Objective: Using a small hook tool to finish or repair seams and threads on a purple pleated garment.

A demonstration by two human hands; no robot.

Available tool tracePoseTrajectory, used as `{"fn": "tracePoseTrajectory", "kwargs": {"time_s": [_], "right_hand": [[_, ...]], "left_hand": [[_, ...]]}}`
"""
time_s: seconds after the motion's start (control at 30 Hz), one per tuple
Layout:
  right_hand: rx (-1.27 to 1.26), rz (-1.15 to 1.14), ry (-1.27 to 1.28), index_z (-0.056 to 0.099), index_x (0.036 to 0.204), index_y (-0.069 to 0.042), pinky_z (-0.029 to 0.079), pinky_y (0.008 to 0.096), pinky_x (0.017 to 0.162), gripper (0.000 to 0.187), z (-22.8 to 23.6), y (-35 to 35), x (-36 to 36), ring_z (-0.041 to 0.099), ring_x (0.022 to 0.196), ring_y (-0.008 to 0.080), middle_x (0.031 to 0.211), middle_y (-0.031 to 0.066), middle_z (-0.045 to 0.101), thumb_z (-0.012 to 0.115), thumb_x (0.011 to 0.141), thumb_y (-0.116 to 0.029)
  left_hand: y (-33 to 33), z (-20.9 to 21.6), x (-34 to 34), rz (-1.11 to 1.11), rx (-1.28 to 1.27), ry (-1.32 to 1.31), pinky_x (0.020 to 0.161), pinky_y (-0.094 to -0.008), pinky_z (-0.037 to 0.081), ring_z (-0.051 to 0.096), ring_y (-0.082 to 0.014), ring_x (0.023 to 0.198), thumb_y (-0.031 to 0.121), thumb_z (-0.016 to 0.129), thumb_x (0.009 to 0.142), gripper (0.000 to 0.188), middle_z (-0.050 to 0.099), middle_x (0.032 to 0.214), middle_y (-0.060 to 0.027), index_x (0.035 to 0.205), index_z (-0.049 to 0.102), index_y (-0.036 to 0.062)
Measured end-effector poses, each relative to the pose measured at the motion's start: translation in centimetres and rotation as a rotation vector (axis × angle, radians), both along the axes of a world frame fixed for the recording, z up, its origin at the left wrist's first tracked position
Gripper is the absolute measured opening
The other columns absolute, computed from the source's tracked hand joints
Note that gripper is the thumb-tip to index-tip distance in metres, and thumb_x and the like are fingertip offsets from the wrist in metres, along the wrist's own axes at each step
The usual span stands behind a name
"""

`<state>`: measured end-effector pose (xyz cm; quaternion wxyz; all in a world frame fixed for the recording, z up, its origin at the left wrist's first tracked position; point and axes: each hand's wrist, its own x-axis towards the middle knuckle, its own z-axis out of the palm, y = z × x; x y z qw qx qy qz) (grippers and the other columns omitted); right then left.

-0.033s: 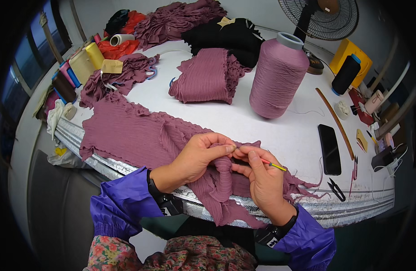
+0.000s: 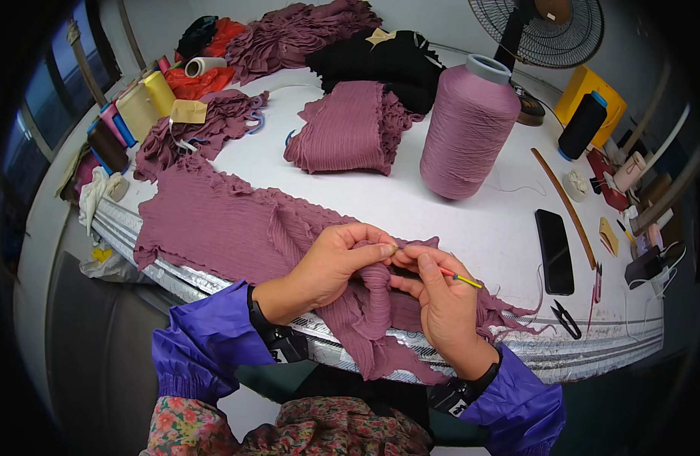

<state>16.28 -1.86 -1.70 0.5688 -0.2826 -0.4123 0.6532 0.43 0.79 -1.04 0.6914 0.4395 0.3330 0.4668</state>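
Observation:
A mauve ribbed knit fabric panel (image 2: 213,220) lies along the near edge of the table, part of it bunched up and hanging over. My left hand (image 2: 335,262) is closed, thumb and forefinger pinching the fabric's edge. Close against those fingertips, my right hand (image 2: 447,311) is closed around a thin hand tool with a red and yellow handle (image 2: 464,280). The handle sticks out to the right between thumb and forefinger; the tool's tip is too small and hidden to make out. Some fabric is gathered in a roll below both hands.
Beyond my hands stand a large mauve yarn cone (image 2: 471,129) and a folded mauve knit piece (image 2: 346,129). At right lie a phone (image 2: 554,252), black thread snips (image 2: 566,319) and a curved wooden strip (image 2: 564,205). Thread cones (image 2: 137,110) line the left side; a fan (image 2: 547,30) stands behind.

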Motion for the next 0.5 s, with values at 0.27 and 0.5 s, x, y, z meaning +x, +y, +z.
{"fn": "tracePoseTrajectory", "kwargs": {"time_s": [0.27, 0.5], "right_hand": [[-0.020, -0.016, 0.044, 0.051, 0.099, 0.005, 0.049, 0.0301, 0.074, 0.023, -0.03, -0.05, 0.03, 0.056, 0.088, 0.0182, 0.094, 0.0126, 0.056, 0.042, 0.089, -0.014], [-0.030, -0.019, 0.061, 0.051, 0.098, 0.005, 0.049, 0.0302, 0.073, 0.023, -0.04, 0.04, -0.02, 0.057, 0.086, 0.0191, 0.093, 0.0126, 0.056, 0.042, 0.089, -0.013]], "left_hand": [[-0.11, 0.44, 0.10, -0.026, -0.011, -0.033, 0.072, -0.0205, 0.041, 0.054, -0.0095, 0.077, 0.005, 0.055, 0.079, 0.009, 0.058, 0.083, -0.0047, 0.086, 0.057, -0.0008], [-0.13, 0.41, 0.07, -0.023, 0.007, -0.026, 0.072, -0.0210, 0.042, 0.054, -0.0100, 0.077, 0.006, 0.056, 0.079, 0.010, 0.058, 0.082, -0.0050, 0.086, 0.057, -0.0009]]}}
